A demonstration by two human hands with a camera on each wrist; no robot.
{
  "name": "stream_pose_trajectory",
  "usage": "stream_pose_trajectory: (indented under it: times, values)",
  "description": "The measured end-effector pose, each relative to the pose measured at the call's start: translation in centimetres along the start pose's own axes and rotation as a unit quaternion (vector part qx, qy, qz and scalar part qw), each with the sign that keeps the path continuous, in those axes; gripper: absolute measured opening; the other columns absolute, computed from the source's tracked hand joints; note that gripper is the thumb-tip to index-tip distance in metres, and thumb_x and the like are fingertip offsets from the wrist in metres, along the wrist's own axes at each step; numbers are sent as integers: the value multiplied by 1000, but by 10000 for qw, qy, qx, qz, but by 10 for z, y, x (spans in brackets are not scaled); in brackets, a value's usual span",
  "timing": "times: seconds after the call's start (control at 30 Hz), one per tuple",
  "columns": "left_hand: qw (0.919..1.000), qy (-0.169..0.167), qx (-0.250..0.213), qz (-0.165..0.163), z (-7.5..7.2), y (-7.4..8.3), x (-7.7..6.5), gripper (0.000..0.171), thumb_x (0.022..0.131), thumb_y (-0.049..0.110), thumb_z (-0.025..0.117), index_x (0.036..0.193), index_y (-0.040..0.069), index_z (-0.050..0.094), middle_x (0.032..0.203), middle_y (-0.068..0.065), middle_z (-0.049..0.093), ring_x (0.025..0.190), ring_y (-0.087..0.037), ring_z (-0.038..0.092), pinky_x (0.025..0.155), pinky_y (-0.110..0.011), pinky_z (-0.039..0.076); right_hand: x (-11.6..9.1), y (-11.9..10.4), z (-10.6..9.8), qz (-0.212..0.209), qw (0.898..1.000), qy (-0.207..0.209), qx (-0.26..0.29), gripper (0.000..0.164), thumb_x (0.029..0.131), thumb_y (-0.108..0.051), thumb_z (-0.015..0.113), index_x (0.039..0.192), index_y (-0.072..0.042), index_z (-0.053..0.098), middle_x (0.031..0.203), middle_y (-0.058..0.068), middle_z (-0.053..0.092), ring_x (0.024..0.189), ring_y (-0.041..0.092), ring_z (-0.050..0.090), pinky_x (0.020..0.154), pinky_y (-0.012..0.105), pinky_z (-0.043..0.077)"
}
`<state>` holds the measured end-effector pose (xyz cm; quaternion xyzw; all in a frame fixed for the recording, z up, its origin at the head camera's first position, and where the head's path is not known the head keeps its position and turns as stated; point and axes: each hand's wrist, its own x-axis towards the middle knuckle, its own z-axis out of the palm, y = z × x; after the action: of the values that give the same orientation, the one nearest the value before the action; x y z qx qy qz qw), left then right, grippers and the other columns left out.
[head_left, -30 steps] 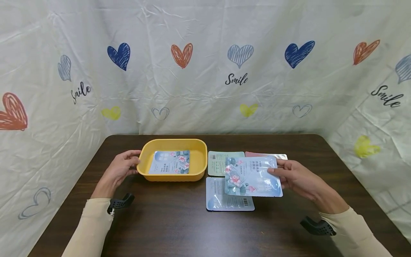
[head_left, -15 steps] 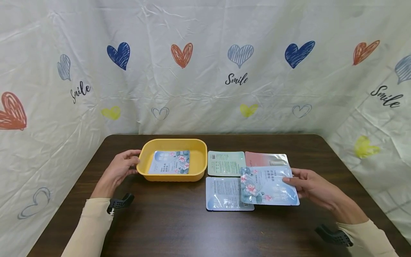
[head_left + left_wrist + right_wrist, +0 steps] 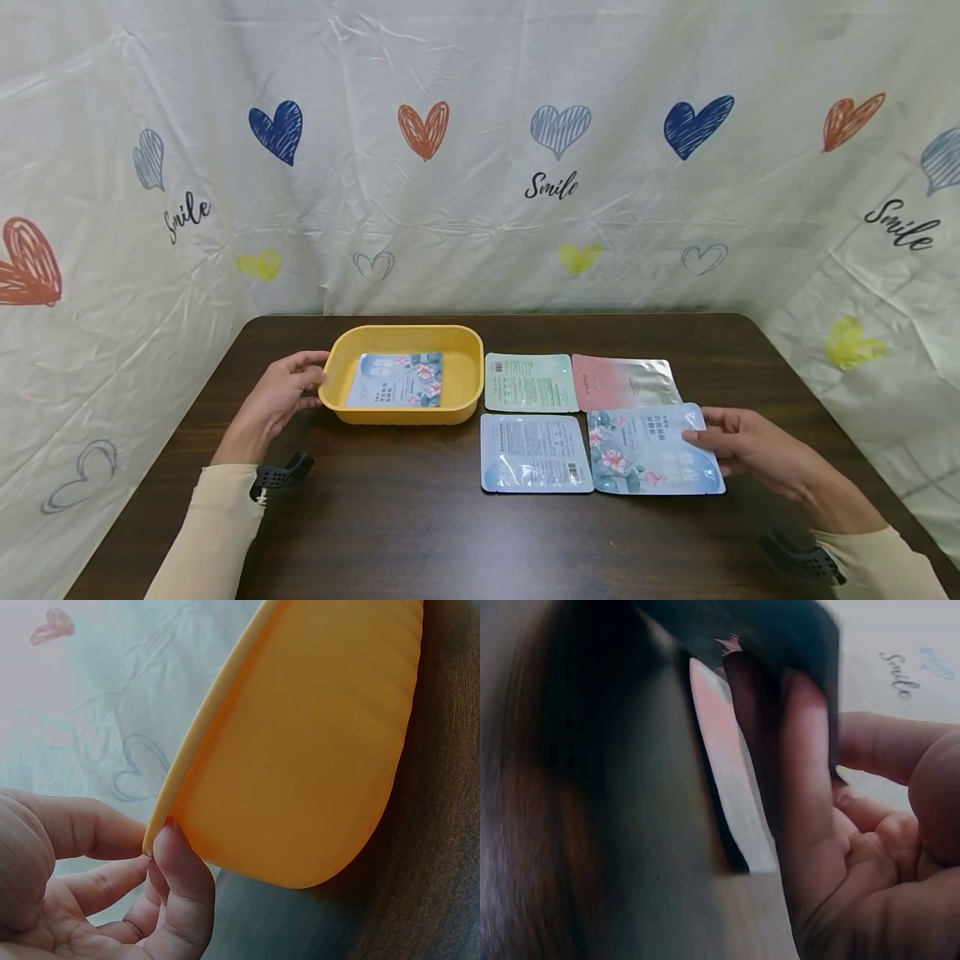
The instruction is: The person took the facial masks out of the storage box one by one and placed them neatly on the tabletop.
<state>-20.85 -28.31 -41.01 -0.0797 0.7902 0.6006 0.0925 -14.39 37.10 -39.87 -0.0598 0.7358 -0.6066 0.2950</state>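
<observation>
My left hand [image 3: 279, 393] pinches the left rim of a yellow plastic basin [image 3: 408, 416]; the left wrist view has thumb and finger on either side of the rim [image 3: 191, 754]. Inside the basin lies a blue flowered sheet mask packet [image 3: 390, 383]. My right hand [image 3: 765, 450] pinches the right edge of another blue flowered sheet mask packet [image 3: 652, 450], thumb on top. That packet is low over the table, lined up beside a blue packet printed with small text [image 3: 532, 454]. In the right wrist view the held packet [image 3: 780, 630] is dark and blurred.
Behind these lie a green packet [image 3: 531, 383] and a pink-and-silver packet [image 3: 626, 383], side by side to the basin's right. All rest on a dark wooden table [image 3: 420, 533]. A white curtain with hearts [image 3: 465, 200] hangs around the table's back and sides.
My right hand has moved the held packet right and toward me, down beside the text-printed blue packet, uncovering the green, pink and text-printed packets. My left hand has stayed on the basin.
</observation>
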Motion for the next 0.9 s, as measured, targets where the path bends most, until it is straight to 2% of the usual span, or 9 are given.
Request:
stream_pose_trajectory:
  times: [0.07,0.17,0.37,0.53,0.63,0.77,0.83,0.9]
  values:
    - [10000,-2,-2,1,0,0,0,52,102,9,51,152,3,41,141,-25,47,105,-32,54,80,-28,58,2,2,0,63,9993,159,-324,42,105,-15,54,139,8,46,108,7,75,92,23,74,77,43,61]
    - [10000,9,0,-9,0,-1,0,52,102,9,52,152,3,42,141,-25,47,105,-31,54,79,-28,58,5,4,2,155,9959,406,-796,45,103,-19,58,133,14,47,104,5,75,87,21,73,74,42,62]
    - [10000,35,16,-38,0,0,1,52,102,11,53,152,4,42,140,-24,47,103,-29,54,79,-28,58,8,3,6,201,9865,648,-1493,50,100,-19,64,130,18,48,99,9,72,81,18,70,71,40,62]
    - [10000,42,9,-53,0,0,1,52,102,11,53,153,5,42,140,-23,47,103,-29,54,78,-28,58,10,-1,10,130,9766,713,-2024,42,99,-18,66,122,15,55,90,9,67,78,15,66,67,38,61]
    - [10000,44,8,-57,1,0,2,53,102,11,53,153,5,42,139,-23,48,102,-29,54,78,-28,57,9,-7,12,271,9623,982,-2523,44,98,-21,66,122,15,57,95,13,69,79,19,67,67,39,61]
    - [10000,44,6,-59,1,0,1,52,101,10,52,152,4,42,138,-24,48,101,-28,55,78,-28,57,3,-21,11,402,9332,1330,-3315,45,100,-24,64,124,14,58,102,15,73,81,24,71,67,40,60]
    - [10000,55,1,-57,1,0,1,52,101,10,52,152,4,42,138,-24,48,101,-28,55,78,-28,58,1,-29,11,293,9210,1453,-3601,42,100,-24,63,122,12,61,99,13,73,80,22,72,65,38,60]
    - [10000,63,2,-56,1,0,1,52,101,9,52,152,4,42,138,-23,47,100,-28,54,77,-27,58,2,-35,13,145,9142,1589,-3726,40,100,-23,63,121,11,62,97,11,74,80,22,72,64,35,58]
